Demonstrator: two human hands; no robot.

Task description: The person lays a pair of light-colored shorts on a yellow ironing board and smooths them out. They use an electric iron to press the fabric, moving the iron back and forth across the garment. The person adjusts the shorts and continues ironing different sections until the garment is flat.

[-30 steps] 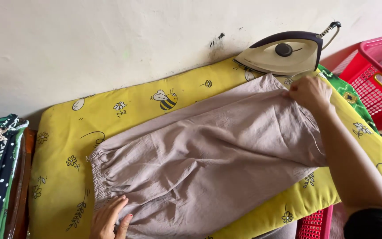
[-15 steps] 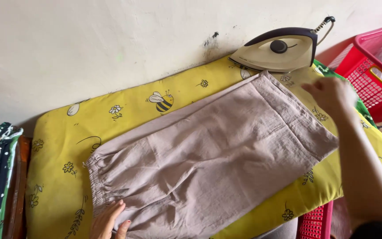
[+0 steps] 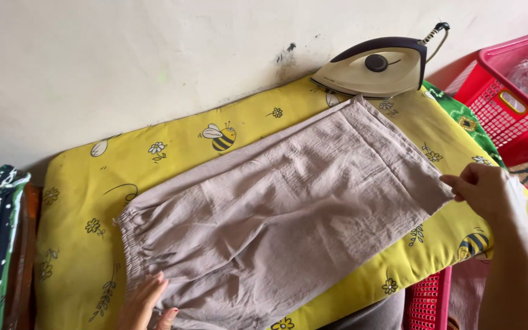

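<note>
Garment (image 3: 282,220) flatter — right hand (image 3: 490,192) moved to near corner.

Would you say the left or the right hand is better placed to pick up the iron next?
Right, probably: the right hand pinches the grey garment at its far corner, on the side where the iron stands. The left hand presses the gathered end, farthest from it.

Garment (image 3: 288,208) flat on pad (image 3: 87,189); iron (image 3: 377,67) behind; basket (image 3: 508,98) right
</note>
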